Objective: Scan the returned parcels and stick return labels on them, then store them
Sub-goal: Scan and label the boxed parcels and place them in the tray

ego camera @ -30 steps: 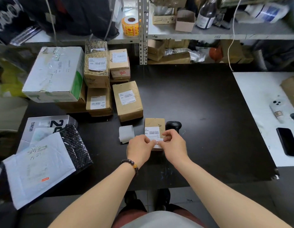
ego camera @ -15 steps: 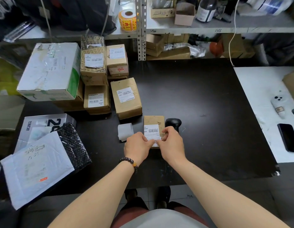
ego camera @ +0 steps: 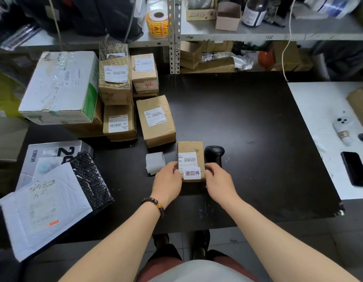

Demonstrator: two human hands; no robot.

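The small box (ego camera: 190,148) lies on the black table (ego camera: 247,119) between both hands, its long side pointing away. The left hand (ego camera: 168,179) and right hand (ego camera: 218,181) curl fingers on its sides. The return label (ego camera: 192,173) sits on its near end

Left hand (ego camera: 168,181): set against the left edge of the small parcel (ego camera: 190,147), fingers curled onto it.
Right hand (ego camera: 218,181): placed at the right edge, fingertips apparently pinched to it.
Forearms (ego camera: 119,237): bare, stretched forward, angled inward.
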